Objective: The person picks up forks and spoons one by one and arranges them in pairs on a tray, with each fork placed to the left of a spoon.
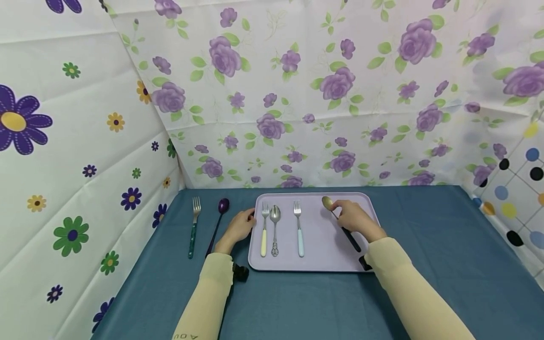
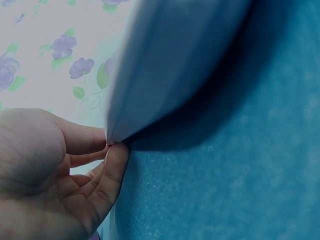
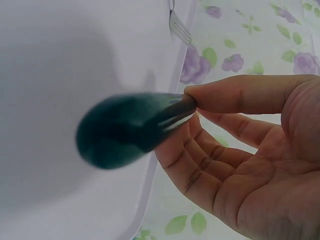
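Note:
A pale lilac tray (image 1: 316, 262) lies on the table. At its left edge, my left hand (image 1: 239, 225) pinches the rim between thumb and fingers; the left wrist view shows the hand (image 2: 60, 170) gripping the tray's edge (image 2: 165, 55). Over the tray's right part, my right hand (image 1: 357, 218) pinches a spoon with a gold bowl (image 1: 326, 202) and a black handle (image 1: 352, 240), slanted across the tray. Seen up close, the spoon's handle end (image 3: 112, 132) is blurred. On the tray lie a yellow-handled fork (image 1: 264, 236), an ornate silver spoon (image 1: 275, 222) and a light-blue-handled fork (image 1: 300, 236).
Left of the tray, a green-handled fork (image 1: 193, 233) and a dark purple spoon (image 1: 223, 207) lie on the blue tablecloth (image 1: 297, 307). The spoon's handle runs down beside my left wrist. Flower-patterned cloth (image 1: 272, 94) hangs behind the table, with more at both sides.

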`<state>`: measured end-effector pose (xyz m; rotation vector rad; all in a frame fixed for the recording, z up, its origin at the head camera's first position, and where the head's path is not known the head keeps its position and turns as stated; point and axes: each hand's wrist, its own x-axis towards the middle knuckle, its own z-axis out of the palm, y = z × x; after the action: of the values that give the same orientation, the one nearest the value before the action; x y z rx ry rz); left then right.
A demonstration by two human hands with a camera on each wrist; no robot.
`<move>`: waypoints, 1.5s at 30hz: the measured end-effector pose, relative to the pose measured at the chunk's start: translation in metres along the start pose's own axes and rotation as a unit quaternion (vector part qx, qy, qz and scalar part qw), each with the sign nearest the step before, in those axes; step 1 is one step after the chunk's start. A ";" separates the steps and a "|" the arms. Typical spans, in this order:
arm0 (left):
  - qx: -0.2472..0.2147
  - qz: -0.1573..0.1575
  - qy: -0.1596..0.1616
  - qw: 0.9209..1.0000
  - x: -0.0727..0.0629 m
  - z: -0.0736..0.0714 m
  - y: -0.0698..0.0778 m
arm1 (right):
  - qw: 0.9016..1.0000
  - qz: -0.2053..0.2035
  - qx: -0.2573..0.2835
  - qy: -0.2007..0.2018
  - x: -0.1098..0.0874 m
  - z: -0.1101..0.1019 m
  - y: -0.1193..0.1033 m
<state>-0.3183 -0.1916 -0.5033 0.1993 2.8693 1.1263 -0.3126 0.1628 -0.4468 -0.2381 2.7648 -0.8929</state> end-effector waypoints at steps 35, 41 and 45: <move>0.000 0.003 0.001 1.000 0.000 -0.001 -0.001 | 1.000 0.008 -0.011 0.005 0.021 0.032 -0.030; 0.001 0.001 0.002 1.000 0.001 0.001 -0.001 | 1.000 0.018 -0.009 -0.005 0.025 0.038 -0.035; -0.001 0.003 0.004 1.000 0.001 0.001 -0.001 | 1.000 0.027 -0.009 -0.008 0.028 0.042 -0.039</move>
<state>-0.3191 -0.1914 -0.5047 0.2041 2.8754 1.1342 -0.3248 0.1022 -0.4615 -0.1732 2.7511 -0.8492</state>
